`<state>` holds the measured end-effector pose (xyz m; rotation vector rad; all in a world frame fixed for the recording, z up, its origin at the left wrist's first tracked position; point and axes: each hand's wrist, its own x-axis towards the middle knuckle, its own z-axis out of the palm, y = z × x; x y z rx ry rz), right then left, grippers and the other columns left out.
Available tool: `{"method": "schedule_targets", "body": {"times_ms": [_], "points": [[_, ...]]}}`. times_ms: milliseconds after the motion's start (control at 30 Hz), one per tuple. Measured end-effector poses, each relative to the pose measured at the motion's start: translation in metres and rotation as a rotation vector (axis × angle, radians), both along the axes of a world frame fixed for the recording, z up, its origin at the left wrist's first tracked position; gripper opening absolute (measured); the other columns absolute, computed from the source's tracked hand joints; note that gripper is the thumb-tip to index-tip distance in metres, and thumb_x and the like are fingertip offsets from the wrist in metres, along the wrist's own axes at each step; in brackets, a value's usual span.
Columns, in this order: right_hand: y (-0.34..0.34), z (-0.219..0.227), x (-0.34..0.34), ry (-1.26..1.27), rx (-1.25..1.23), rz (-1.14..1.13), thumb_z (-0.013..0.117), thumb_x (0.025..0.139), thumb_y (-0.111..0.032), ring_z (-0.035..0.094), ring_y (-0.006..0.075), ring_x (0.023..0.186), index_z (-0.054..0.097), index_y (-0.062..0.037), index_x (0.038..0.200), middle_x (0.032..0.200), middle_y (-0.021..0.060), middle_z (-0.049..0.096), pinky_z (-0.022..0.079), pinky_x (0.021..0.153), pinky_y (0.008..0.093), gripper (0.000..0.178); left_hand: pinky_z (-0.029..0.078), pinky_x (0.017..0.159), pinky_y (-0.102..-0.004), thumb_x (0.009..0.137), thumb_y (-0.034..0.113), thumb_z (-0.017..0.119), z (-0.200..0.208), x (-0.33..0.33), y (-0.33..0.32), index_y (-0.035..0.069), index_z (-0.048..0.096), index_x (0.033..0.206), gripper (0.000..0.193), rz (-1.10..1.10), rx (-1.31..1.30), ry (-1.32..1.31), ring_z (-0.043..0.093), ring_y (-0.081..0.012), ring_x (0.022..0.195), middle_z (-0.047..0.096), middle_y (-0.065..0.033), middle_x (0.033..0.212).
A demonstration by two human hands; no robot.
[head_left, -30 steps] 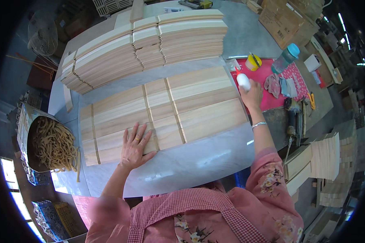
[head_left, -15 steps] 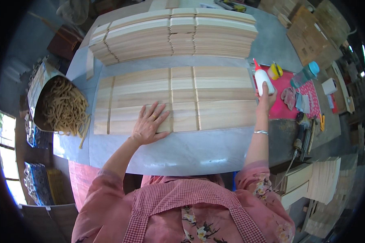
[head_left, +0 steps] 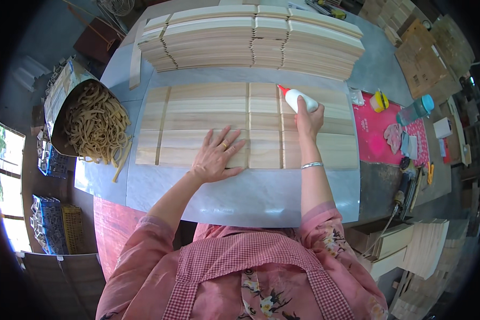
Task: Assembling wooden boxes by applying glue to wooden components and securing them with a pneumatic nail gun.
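A pale wooden panel [head_left: 197, 114] with grooves running across it lies flat on the grey table. My left hand [head_left: 217, 156] rests open on its near part, fingers spread, a ring on one finger. In my right hand [head_left: 308, 118] is a white squeeze bottle [head_left: 298, 100] with a red nozzle, tilted to the left. The nozzle tip is over the far part of the right-hand groove [head_left: 281, 114]; whether it touches the wood I cannot tell.
Behind the panel stands a tall stack of grooved boards [head_left: 213, 45]. A container of tan bands [head_left: 93, 125] is at the left. On the right, a pink mat [head_left: 369, 125] carries a yellow tub [head_left: 379, 101], a blue-lidded bottle [head_left: 415, 110] and cloths. A soldering-iron-like tool [head_left: 401, 189] lies nearer me.
My right hand has brought the white bottle leftward from the panel's right edge to the groove, tipping it further over. My left hand stays flat on the panel. The view has shifted slightly.
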<state>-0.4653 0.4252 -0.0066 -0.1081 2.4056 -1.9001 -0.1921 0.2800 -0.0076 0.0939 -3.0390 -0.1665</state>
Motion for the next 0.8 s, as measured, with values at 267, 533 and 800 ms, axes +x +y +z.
{"method": "schedule_targets", "body": {"times_ms": [267, 533, 800], "points": [[0.023, 0.009, 0.036, 0.104, 0.165, 0.051, 0.071, 0.088, -0.037, 0.065, 0.0327, 0.088, 0.052, 0.0063, 0.117, 0.104, 0.0230, 0.065, 0.055, 0.080, 0.0400, 0.056, 0.012, 0.123, -0.0554, 0.089, 0.062, 0.059, -0.004, 0.006, -0.001, 0.019, 0.040, 0.155, 0.081, 0.022, 0.027, -0.043, 0.017, -0.0296, 0.156, 0.029, -0.0038, 0.166], [0.109, 0.022, 0.111, 0.073, 0.200, 0.095, 0.072, 0.089, -0.030, 0.065, 0.0306, 0.089, 0.054, 0.0045, 0.116, 0.103, 0.0217, 0.065, 0.055, 0.079, 0.0393, 0.047, 0.018, 0.122, -0.0575, 0.089, 0.064, 0.056, -0.013, 0.001, -0.003, 0.020, 0.042, 0.154, 0.079, 0.013, -0.025, 0.036, 0.021, -0.0301, 0.154, 0.034, -0.0040, 0.164], [0.172, 0.040, 0.158, 0.000, 0.183, 0.171, 0.071, 0.090, -0.026, 0.062, 0.0259, 0.084, 0.054, 0.0042, 0.118, 0.102, 0.0187, 0.063, 0.053, 0.069, 0.0353, 0.044, 0.018, 0.122, -0.0575, 0.089, 0.065, 0.054, -0.016, 0.000, -0.003, 0.021, 0.041, 0.154, 0.080, 0.015, -0.053, 0.032, 0.020, -0.0300, 0.155, 0.034, -0.0031, 0.164]]}}
